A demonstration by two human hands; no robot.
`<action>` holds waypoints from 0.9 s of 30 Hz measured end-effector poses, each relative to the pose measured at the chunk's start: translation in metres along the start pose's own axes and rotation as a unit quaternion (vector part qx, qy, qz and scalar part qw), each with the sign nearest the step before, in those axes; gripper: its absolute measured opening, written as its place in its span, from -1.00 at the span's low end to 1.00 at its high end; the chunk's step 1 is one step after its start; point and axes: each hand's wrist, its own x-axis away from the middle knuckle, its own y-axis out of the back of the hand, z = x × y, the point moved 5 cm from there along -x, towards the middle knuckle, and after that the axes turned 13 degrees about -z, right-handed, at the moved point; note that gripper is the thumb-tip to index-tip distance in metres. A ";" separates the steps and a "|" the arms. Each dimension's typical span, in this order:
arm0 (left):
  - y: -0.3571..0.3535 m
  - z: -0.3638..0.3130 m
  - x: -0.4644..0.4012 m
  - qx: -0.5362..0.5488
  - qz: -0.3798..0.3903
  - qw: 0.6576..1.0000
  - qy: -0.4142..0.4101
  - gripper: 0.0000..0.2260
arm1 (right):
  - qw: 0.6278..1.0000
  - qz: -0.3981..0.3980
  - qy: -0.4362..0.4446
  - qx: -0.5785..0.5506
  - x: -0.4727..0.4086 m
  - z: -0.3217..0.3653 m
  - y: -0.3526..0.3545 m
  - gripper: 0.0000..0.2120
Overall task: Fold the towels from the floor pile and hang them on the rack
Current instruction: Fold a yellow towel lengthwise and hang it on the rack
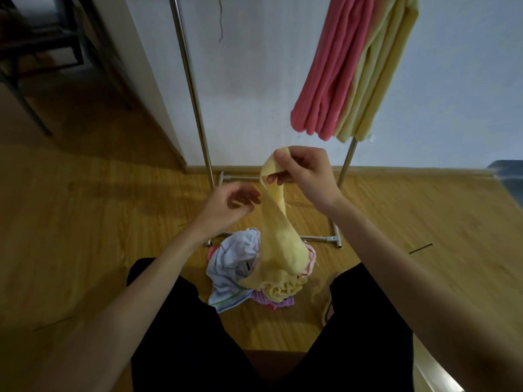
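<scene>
**Yellow towel lifted from floor pile, right hand pinching corner**

Left hand was out over the wooden floor, grip open, fingers loosely curled, holding nothing, just beside the stretched cloth. Below it the floor pile sat between the person's knees: white-blue towel on the left, pink and purple bits underneath. Yellow towel ran up from the pile in a taut strip, lower end still bunched on the heap. Right hand had its grip closed on the top corner, thumb and fingertips pinching it. Behind, the metal rack stood against the wall; pink towels and yellow-green towels hung folded at upper right.
</scene>
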 end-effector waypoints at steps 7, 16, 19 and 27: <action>0.002 0.001 0.017 -0.039 -0.008 0.999 0.007 -0.60 | 0.999 0.013 0.028 -0.028 -0.004 0.036 -0.015 -0.77; 0.018 -0.026 0.008 -0.192 -0.135 0.969 -0.078 -0.72 | 0.998 0.014 0.009 -0.056 -0.009 0.048 -0.019 -0.77; 0.022 -0.018 0.009 -0.212 -0.122 0.967 -0.072 -0.75 | 0.997 -0.003 -0.009 -0.078 -0.012 0.047 -0.014 -0.75; 0.041 0.002 -0.003 -0.113 -0.192 0.975 0.028 -0.82 | 0.985 -0.139 -0.068 -0.074 -0.005 0.022 0.019 -0.80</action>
